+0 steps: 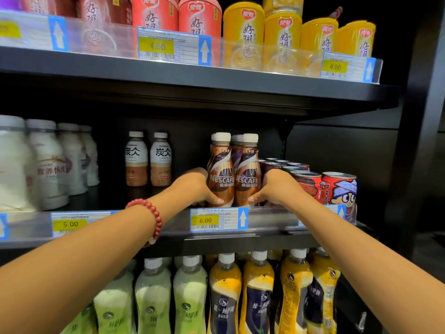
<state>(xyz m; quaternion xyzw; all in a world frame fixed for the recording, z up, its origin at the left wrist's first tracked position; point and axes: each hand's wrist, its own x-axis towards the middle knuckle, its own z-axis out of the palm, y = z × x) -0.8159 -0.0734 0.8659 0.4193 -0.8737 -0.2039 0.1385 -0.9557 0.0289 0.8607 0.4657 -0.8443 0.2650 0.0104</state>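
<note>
Two brown Nescafe coffee bottles stand side by side at the front of the middle shelf [265, 218]. My left hand [196, 186] grips the left bottle [221, 174] low down, thumb across its front. My right hand [277, 186] grips the right bottle [248, 174] the same way from the other side. More Nescafe bottles [237, 143] stand right behind them. A red bead bracelet [150, 215] is on my left wrist.
Two white-capped coffee bottles [148, 160] stand left of the Nescafe row, white milk bottles [48, 162] further left. Red cartoon cans [337, 186] sit to the right. Red and yellow cans [243, 30] fill the upper shelf. Green and yellow bottles [224, 292] fill the shelf below.
</note>
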